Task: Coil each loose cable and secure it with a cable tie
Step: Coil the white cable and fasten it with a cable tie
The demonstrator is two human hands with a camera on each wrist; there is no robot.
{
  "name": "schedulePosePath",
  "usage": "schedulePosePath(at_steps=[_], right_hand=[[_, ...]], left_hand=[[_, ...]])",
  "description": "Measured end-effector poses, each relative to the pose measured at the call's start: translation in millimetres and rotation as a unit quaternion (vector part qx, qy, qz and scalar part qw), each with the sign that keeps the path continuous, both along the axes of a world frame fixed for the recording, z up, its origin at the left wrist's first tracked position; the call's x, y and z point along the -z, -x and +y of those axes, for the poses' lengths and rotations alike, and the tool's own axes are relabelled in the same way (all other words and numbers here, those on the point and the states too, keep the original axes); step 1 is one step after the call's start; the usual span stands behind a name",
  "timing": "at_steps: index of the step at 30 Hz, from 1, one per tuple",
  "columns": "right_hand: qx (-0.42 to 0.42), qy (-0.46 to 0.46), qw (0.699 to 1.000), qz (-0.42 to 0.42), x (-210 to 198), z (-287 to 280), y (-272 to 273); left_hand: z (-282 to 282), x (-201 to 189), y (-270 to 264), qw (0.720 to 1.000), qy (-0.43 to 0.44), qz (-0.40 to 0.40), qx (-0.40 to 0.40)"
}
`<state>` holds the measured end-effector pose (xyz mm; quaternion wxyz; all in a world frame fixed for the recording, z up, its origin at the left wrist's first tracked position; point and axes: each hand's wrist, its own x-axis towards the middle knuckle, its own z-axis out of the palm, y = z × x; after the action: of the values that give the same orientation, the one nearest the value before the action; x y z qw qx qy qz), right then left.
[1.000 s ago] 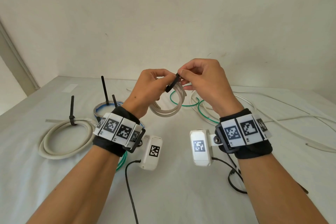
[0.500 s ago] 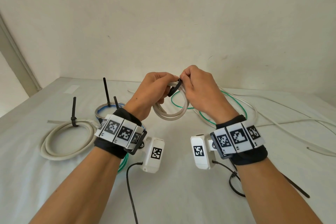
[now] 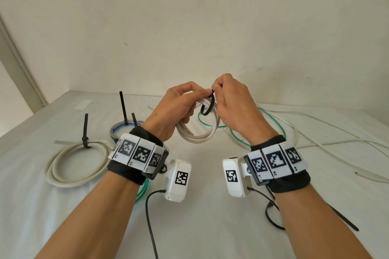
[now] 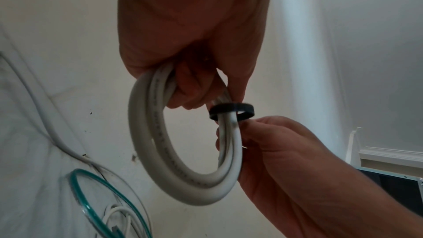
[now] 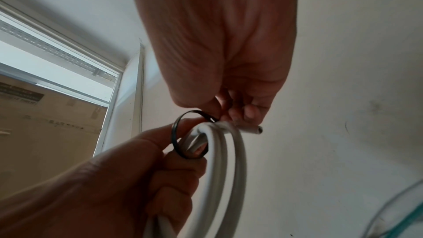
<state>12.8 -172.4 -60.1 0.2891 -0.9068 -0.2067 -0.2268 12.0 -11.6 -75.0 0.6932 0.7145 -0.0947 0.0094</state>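
Head view: both hands raised over the desk, meeting at centre.
Left grip: left hand has its fingers curled round the top of the coil, holding it up off the desk.
Right grip: right hand pinches the tie where it closes, at 12 o'clock on its loop.
Tie: black, bent into a loose ring round the coil's strands, not drawn snug; in the left wrist view the tie circles the strands just under the left fingertips.
Coil: pale grey cable in a few turns, hanging below both hands; in the right wrist view the coil runs through the tie, with a cut end sticking out by the right fingers.
Tied coil: white coil flat on the desk at 9 o'clock, black tie tail upright.
Blue coil: at 10 o'clock, behind the left wrist, two tie tails standing.
Loose cables: green cable and white cable sprawl at 2 to 3 o'clock.
Spare tie: black strip on the desk at 4 o'clock.
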Motion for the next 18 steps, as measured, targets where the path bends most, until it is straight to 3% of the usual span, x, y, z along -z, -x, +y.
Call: schedulePosePath(at_steps=[14, 18], right_hand=[[-0.004, -0.024, 0.998, -0.056, 1.4, 1.9, 0.2], [-0.002, -0.08, 0.994, -0.069, 0.7, 3.1, 1.0]], left_hand=[[0.7, 4.7, 0.5, 1.0, -0.007, 0.02, 0.013], [0.4, 3.9, -0.9, 1.0, 0.001, 0.023, -0.003]])
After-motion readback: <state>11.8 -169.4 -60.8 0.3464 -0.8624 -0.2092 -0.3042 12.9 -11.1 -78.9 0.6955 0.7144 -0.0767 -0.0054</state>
